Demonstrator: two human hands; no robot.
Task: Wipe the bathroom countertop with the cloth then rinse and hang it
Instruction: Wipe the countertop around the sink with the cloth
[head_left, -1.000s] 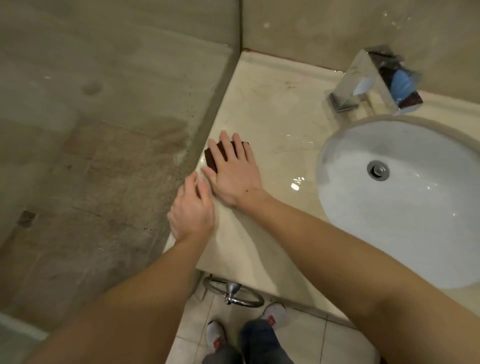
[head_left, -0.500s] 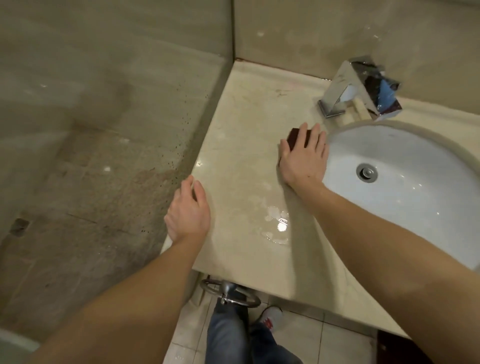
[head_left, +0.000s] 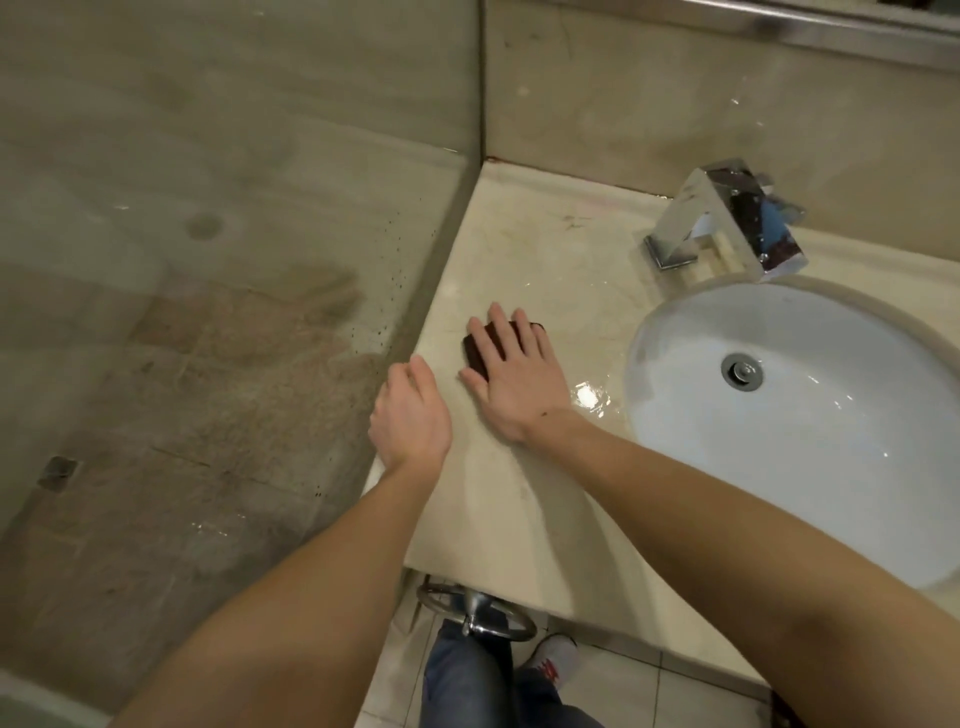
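Our right hand (head_left: 514, 379) presses flat, fingers straight, on the dark maroon cloth (head_left: 475, 353) on the wet beige marble table (head_left: 545, 260), left of the white basin (head_left: 831, 467); our left hand (head_left: 410, 415) rests relaxed, empty, beside it.

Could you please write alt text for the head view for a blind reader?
A person's right hand presses a dark cloth flat on a wet beige countertop, left of a white sink with a chrome faucet behind it. The left hand rests at the counter's left edge beside a glass panel.
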